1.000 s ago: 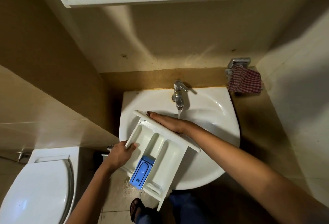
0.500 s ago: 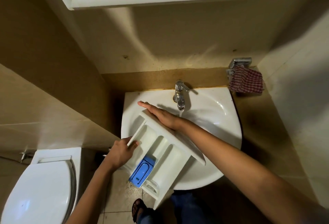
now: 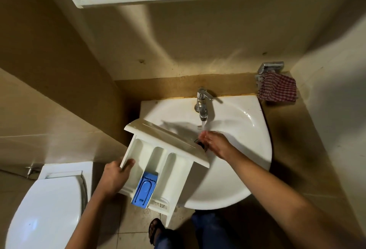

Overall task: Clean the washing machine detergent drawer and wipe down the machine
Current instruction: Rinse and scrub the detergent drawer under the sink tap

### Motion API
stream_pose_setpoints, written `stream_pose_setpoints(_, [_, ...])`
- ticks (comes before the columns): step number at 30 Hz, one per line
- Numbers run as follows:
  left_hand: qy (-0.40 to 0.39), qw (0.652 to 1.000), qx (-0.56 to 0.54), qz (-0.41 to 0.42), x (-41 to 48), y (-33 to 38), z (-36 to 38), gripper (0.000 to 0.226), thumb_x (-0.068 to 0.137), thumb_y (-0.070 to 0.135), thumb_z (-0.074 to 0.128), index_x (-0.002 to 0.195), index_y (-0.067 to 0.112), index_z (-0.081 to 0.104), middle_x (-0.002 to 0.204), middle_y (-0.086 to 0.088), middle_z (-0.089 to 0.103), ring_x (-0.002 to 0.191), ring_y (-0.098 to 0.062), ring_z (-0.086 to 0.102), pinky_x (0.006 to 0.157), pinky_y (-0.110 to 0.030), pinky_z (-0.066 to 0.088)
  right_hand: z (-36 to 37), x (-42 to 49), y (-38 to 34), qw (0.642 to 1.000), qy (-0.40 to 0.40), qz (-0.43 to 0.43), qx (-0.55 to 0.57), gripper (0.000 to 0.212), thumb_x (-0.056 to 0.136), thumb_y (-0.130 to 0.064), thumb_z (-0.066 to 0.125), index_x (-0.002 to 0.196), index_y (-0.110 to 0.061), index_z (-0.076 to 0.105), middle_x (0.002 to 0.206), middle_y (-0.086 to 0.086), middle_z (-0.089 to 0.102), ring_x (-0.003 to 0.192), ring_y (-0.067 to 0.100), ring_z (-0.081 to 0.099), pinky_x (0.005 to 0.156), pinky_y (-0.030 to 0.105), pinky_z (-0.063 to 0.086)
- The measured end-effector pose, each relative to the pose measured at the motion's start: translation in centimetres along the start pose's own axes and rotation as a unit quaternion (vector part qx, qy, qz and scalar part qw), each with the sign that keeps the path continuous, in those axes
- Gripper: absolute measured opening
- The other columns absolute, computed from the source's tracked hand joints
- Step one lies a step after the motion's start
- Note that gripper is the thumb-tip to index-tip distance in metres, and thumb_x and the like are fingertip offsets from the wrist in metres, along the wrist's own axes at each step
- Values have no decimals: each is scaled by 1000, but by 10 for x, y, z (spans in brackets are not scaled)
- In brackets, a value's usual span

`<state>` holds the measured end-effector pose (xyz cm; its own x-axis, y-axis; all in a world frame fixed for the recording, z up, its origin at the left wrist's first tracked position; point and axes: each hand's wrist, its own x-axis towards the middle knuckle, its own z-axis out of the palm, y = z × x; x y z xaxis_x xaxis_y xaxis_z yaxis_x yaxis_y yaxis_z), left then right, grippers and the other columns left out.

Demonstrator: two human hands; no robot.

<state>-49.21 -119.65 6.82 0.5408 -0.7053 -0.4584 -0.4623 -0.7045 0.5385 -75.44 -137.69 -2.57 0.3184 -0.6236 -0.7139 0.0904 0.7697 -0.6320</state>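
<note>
Left hand (image 3: 115,177) gripped the drawer (image 3: 160,161) by its side wall over the sink (image 3: 255,149); right hand (image 3: 215,145), fingers loosely spread, caught tap (image 3: 202,104) water, presumably for rinsing.

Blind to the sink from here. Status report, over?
Left hand grips detergent drawer over sink. Right hand open under running tap. Nothing in the way.

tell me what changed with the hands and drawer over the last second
The right hand came off the drawer front panel and moved right, under the tap and its running water. The left hand still grips the drawer's left wall. The drawer stays tilted over the sink left edge, blue insert in place, cloth hanging by the wall.
</note>
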Motion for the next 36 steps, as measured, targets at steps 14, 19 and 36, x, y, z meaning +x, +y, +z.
stream_pose_setpoints(14, [-45, 998, -34, -27, -11, -1, 16, 42, 97, 29, 54, 127, 0, 56, 99, -9, 58, 86, -24, 57, 75, -32, 47, 16, 25, -11, 923, -16, 107, 370, 15, 95, -1, 47, 87, 3, 59, 86, 15, 63, 71, 21, 65, 57, 23, 57])
stream_pose_setpoints(19, [-55, 997, 3, -57, -5, 6, 23, 47, 95, 33, 56, 122, -6, 56, 105, -16, 60, 86, -26, 57, 75, -33, 47, 39, -29, -22, 969, -246, 0, -25, 29, 99, -3, 37, 112, 3, 62, 111, 8, 68, 111, 19, 63, 92, 22, 50])
stream_pose_setpoints(36, [-305, 940, -63, -141, -4, 51, 6, 42, 94, 46, 53, 113, 10, 63, 115, -10, 67, 104, -26, 64, 97, -37, 46, 69, -46, -38, 580, -93, -299, -752, 26, 102, -27, 36, 109, -5, 48, 107, 23, 64, 100, 41, 62, 71, 42, 48])
